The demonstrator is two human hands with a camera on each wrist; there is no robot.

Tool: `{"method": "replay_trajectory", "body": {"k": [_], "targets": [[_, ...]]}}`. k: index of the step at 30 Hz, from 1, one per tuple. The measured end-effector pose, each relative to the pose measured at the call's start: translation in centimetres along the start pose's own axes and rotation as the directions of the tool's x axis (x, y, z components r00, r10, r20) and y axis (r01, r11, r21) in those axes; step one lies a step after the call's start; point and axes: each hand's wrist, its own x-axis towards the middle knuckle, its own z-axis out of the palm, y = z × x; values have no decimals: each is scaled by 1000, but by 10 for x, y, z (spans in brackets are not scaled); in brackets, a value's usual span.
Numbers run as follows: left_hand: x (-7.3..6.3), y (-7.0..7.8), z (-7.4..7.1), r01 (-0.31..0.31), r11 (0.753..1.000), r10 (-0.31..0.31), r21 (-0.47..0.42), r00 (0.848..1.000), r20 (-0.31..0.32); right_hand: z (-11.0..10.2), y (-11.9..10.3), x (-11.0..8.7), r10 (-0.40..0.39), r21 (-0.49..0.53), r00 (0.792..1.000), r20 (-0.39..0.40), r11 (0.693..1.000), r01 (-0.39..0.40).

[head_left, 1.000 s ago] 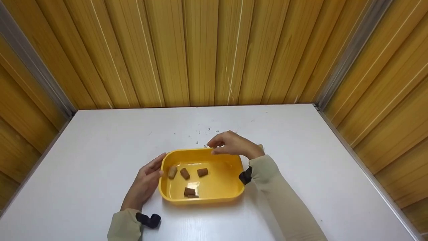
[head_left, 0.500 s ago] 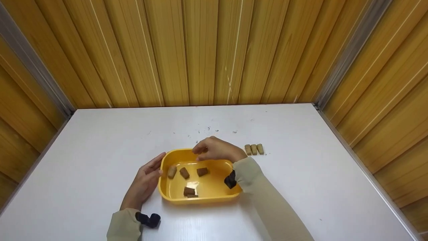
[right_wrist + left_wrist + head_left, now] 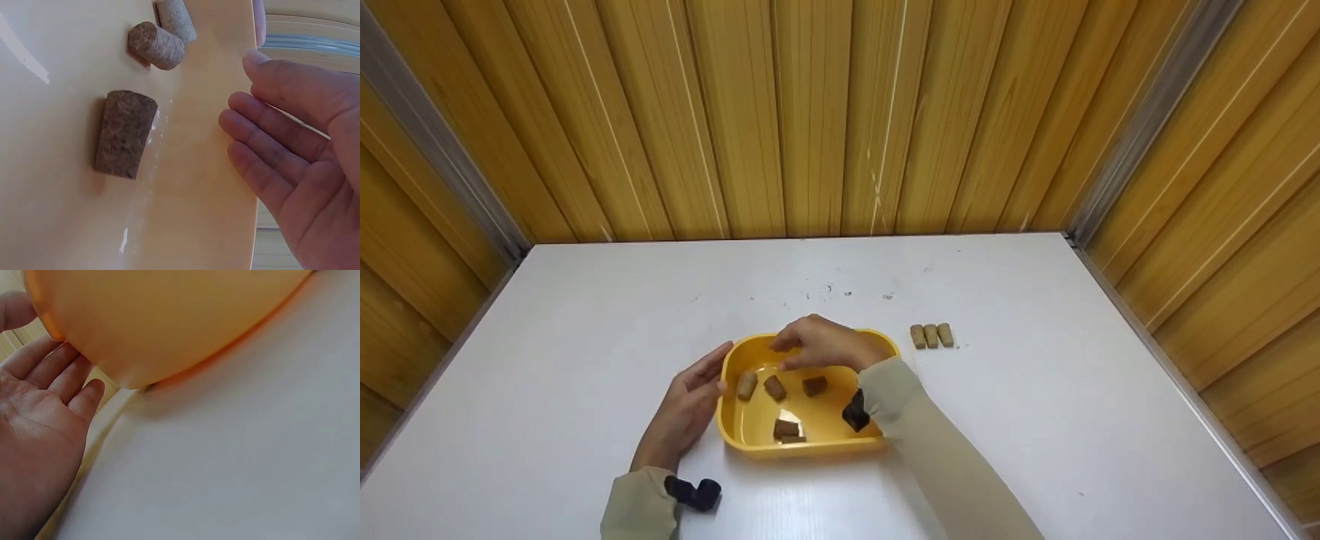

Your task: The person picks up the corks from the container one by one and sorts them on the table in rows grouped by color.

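Near the parted, empty fingers of the right hand (image 3: 825, 344), a stubby brown cork stopper (image 3: 775, 388) lies inside a yellow rounded-rectangular plastic tray (image 3: 765, 451); the near-straight fingers of the left hand (image 3: 687, 407) touch its outside; the stopper is likely light, firm, best pinched mid-body.

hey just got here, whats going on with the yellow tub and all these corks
A person's left hand rests against the left side of a yellow tub, while the right hand hovers over it, fingers bent a little and holding nothing. In the tub lie one pale cork and several brown corks. Three more pale corks lie in a row on the white table, off the tub's far right corner.
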Motion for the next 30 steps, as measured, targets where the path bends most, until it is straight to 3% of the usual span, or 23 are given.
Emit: {"method": "replay_trajectory", "body": {"k": [5,17,25,30], "targets": [[0,0,1,-9,1000,9,-6,1000,4,7,-4,6,11,-36,1000,24,999,-10],[-1,-2,3,-21,999,23,-47,999,44,28,-8,16,79,126,993,90,988,-90],[0,-2,1,-34,999,35,-17,996,78,41,-13,25,103,181,990,93,976,-118],[0,-1,-1,-32,999,33,-9,997,67,46,-17,28,111,155,992,66,981,-120]]}}
